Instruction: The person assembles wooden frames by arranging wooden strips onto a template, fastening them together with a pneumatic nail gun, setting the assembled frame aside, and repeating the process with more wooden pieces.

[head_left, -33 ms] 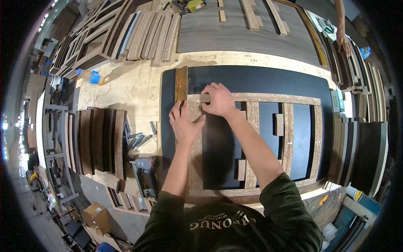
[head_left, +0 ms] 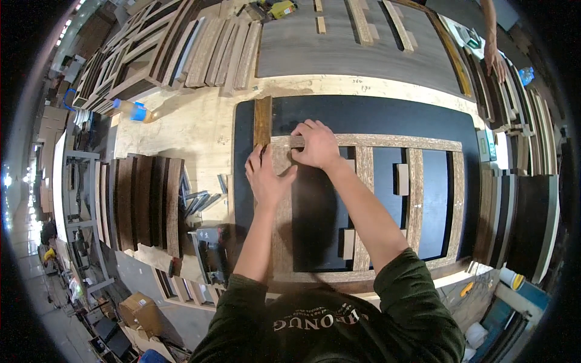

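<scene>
A ladder-like wooden frame of chipboard strips (head_left: 415,212) lies on a dark panel (head_left: 363,112). At its upper left corner my right hand (head_left: 317,145) is closed with thumb and fingers round a small wooden block (head_left: 296,141), which sits against the frame's inner side. My left hand (head_left: 269,184) lies over the frame's left strip, fingers and thumb apart. Its fingertips touch the lower end of a brown wooden strip (head_left: 262,121), which runs up to the panel's far edge. Short pale blocks (head_left: 402,179) sit beside the cross strips.
A nail gun (head_left: 212,251) and several dark metal strips (head_left: 203,202) lie left of the panel. A bottle (head_left: 132,111) lies on the table, with stacked boards (head_left: 142,199) nearer. Across the table, another person's hand (head_left: 496,65) reaches towards boards at the far right.
</scene>
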Action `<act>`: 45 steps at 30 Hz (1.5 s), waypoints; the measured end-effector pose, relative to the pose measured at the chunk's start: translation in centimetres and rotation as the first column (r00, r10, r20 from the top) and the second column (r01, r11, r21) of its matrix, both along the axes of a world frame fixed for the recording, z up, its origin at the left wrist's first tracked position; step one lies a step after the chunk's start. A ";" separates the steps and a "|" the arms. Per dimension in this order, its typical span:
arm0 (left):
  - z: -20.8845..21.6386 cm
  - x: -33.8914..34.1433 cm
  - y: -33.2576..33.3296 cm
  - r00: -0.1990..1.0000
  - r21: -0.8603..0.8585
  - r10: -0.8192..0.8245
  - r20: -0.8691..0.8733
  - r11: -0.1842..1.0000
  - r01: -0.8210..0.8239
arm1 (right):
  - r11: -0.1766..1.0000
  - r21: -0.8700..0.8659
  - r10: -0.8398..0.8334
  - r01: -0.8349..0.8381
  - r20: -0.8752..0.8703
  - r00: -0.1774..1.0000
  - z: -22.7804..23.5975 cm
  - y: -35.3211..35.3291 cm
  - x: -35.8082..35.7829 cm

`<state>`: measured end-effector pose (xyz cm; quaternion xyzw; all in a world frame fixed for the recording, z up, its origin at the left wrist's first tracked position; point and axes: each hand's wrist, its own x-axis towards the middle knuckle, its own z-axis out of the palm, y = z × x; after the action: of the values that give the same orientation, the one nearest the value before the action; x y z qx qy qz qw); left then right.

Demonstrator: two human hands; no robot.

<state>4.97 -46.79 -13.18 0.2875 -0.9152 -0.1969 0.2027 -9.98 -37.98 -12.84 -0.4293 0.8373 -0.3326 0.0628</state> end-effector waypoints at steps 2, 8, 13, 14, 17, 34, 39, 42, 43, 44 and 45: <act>0.5 0.8 -0.5 0.999 0.027 -0.034 -0.006 0.999 0.035 | 0.998 0.058 -0.031 0.031 -0.009 0.999 0.8 -0.3 0.8; 4.4 12.6 0.2 0.987 0.201 -0.028 -0.157 0.978 0.060 | 0.987 0.060 -0.140 0.147 -0.109 0.984 -0.6 2.1 1.1; 3.3 26.9 1.3 0.920 0.042 0.348 0.178 0.932 -0.361 | 0.984 0.171 -0.040 0.056 -0.097 0.994 0.6 1.7 2.4; 3.6 27.0 2.0 0.871 0.054 0.391 0.296 0.904 -0.424 | 0.973 0.222 -0.047 0.063 -0.077 0.996 0.6 1.4 2.1; 1.6 26.5 1.4 0.866 -0.049 0.416 0.277 0.906 -0.419 | 0.963 0.258 -0.070 0.080 -0.048 0.996 0.2 0.8 2.4; 18.9 14.9 -10.0 0.951 0.605 -0.010 0.308 0.774 -0.187 | 0.964 0.268 -0.024 0.006 0.065 0.998 -0.6 1.9 2.7; 19.1 4.9 -12.1 0.886 0.746 -0.414 0.208 0.653 0.130 | 0.972 0.235 -0.031 0.010 0.087 0.996 -0.5 2.0 2.8; 18.9 -0.5 -10.2 0.786 0.607 -0.521 0.334 0.756 0.243 | 0.982 0.189 -0.045 0.027 0.092 0.995 -0.4 2.0 3.4; 18.1 -1.5 -10.5 0.778 0.607 -0.529 0.340 0.755 0.248 | 0.987 0.154 -0.055 0.041 0.091 0.994 -0.4 1.9 3.4; 16.8 -2.1 -10.7 0.749 0.576 -0.568 0.340 0.756 0.311 | 0.987 0.155 -0.067 0.051 0.100 0.993 -0.5 1.9 3.4; 15.6 -2.6 -10.9 0.719 0.545 -0.605 0.341 0.751 0.373 | 0.988 0.146 -0.071 0.056 0.098 0.993 -0.6 1.8 3.3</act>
<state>2.35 -57.68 2.41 0.1061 -0.9091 -0.3643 -0.1719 -6.64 -36.19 -13.41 -0.3789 0.8680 -0.2951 0.1260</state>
